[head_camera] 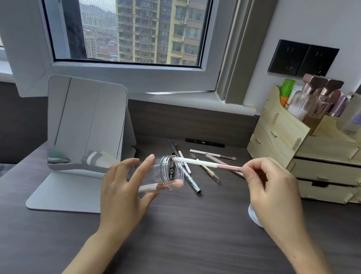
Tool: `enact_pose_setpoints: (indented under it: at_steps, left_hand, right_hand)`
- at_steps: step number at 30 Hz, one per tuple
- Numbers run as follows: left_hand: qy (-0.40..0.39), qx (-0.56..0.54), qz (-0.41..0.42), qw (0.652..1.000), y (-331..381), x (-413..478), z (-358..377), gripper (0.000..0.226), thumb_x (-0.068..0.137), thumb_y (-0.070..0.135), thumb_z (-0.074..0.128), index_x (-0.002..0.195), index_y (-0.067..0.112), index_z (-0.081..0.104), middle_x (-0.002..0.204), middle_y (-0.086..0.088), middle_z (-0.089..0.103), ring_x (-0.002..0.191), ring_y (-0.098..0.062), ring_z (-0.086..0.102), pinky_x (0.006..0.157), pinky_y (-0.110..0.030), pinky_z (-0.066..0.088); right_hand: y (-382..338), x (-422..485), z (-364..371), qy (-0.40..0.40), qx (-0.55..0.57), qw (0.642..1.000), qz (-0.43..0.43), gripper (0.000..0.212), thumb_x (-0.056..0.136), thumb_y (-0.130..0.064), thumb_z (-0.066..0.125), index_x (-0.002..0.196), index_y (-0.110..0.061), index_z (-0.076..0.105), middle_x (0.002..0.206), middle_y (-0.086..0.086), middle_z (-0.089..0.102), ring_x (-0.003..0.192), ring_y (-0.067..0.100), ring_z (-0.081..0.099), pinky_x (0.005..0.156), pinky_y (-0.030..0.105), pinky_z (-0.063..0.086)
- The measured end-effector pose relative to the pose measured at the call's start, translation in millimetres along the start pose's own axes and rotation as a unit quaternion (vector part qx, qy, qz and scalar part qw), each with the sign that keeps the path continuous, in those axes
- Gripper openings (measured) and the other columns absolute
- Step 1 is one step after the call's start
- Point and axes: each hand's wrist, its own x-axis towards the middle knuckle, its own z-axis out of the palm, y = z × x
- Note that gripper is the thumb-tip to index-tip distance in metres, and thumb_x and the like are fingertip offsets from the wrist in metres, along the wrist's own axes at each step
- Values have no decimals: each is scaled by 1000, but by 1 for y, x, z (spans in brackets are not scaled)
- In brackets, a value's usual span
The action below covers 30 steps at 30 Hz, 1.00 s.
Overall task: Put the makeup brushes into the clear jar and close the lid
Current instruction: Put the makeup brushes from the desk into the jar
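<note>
Fingers [253, 170] of the right hand [275, 189] pinch a brush [203, 163] by its bristle end, handle tip at the jar [165, 176] mouth; left hand [123, 184] grips the tilted jar, one brush inside, more brushes [195, 173] lying just beyond

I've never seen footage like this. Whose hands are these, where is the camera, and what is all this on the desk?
No machine here: a person wears a camera on the head, looking down at their own two hands. The left hand holds a clear jar tilted on its side, with one brush already inside. The right hand pinches a white-handled makeup brush and points its handle end at the jar's mouth. More brushes and pencils lie loose on the dark desk. A standing mirror is at the left, a wooden organizer with bottles at the right.
</note>
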Motion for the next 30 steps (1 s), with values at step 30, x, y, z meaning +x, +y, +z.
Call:
enact_pose_setpoints:
  at_steps: [30]
  left_hand:
    - [35, -4, 11, 999, 0, 2, 5, 78, 61, 27, 86, 129, 26, 48, 110, -14, 60, 99, -24, 48, 86, -33, 38]
  right_hand:
    - [101, 79, 94, -107, -206, 958, 169, 25, 92, -3, 43, 101, 0, 66, 115, 20, 64, 106, 38, 55, 82, 38, 45]
